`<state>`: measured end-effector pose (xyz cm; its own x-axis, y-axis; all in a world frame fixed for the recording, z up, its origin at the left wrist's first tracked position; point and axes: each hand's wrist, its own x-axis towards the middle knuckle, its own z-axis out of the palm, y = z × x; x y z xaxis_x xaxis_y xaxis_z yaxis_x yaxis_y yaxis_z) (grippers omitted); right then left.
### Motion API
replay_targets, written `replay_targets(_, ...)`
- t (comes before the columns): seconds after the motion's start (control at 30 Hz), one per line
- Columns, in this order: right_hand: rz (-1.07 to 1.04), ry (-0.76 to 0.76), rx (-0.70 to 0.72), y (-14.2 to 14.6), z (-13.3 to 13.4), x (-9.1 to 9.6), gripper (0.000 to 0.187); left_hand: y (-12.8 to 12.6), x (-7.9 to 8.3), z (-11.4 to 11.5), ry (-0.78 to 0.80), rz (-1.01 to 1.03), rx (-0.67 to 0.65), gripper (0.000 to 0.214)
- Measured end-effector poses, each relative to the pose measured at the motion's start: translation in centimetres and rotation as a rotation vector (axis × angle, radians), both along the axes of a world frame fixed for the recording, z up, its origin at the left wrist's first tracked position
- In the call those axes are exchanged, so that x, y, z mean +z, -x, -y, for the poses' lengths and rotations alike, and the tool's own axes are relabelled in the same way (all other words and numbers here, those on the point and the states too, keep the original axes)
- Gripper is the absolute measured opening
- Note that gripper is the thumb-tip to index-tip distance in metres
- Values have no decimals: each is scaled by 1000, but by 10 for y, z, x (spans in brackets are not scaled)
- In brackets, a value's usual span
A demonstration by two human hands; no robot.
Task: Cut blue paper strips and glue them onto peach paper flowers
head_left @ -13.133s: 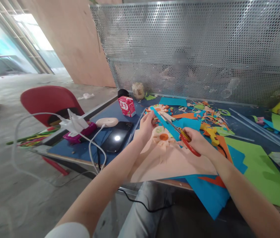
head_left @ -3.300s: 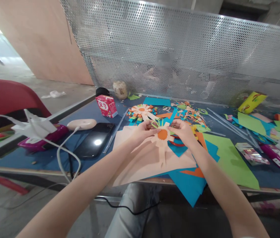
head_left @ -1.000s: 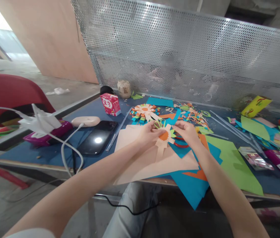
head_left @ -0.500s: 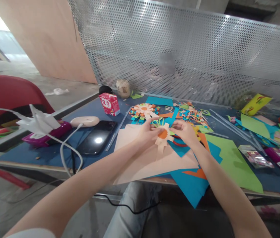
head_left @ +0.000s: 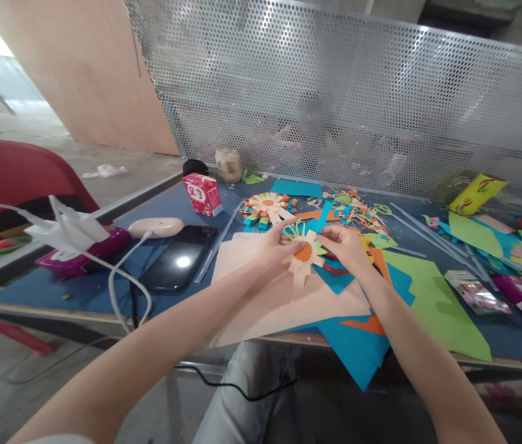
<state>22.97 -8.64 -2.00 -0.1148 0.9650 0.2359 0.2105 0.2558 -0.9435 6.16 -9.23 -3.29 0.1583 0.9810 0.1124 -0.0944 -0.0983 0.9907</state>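
Between my hands is a paper flower [head_left: 305, 253] with an orange scalloped centre, pale peach petals and some green loops behind. My left hand [head_left: 276, 250] pinches it at its left side, thumb by the orange centre. At its upper right, the fingers of my right hand [head_left: 342, 245] are pressed together on a petal edge; the fingertips are partly hidden. Below lies a large peach paper sheet [head_left: 261, 308]. Red-handled scissors [head_left: 334, 266] sit partly covered under my right hand. Behind my hands rests another layered paper flower [head_left: 268, 203].
Paper scraps [head_left: 358, 213] litter the back of the table. Blue sheets [head_left: 353, 351] overhang the front edge beside a green sheet [head_left: 441, 302]. Left are a phone [head_left: 180, 256], a pink box [head_left: 202, 194] and cabled chargers [head_left: 69, 231]. A perforated metal screen [head_left: 358, 92] stands behind.
Both hands stay almost in place on the paper flower. My right fingers have shifted very slightly left along the petals.
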Motion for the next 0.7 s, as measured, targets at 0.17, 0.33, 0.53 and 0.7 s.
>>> replay_targets(0.17,-49,-35,-119,-9,-5,0,28,3,-5,-3,-50,-154,28,56)
replay_targets(0.33,37,-103,-68,-11,-6,-2,23,9,-11,-5,-379,-432,249,51)
replay_targets(0.53,376,-161,144,4,6,-8,14,9,-12,-8,-667,-483,169,19)
replay_targets(0.7,703,-190,-105,-11,4,9,25,6,-12,-11,-606,-413,231,26)
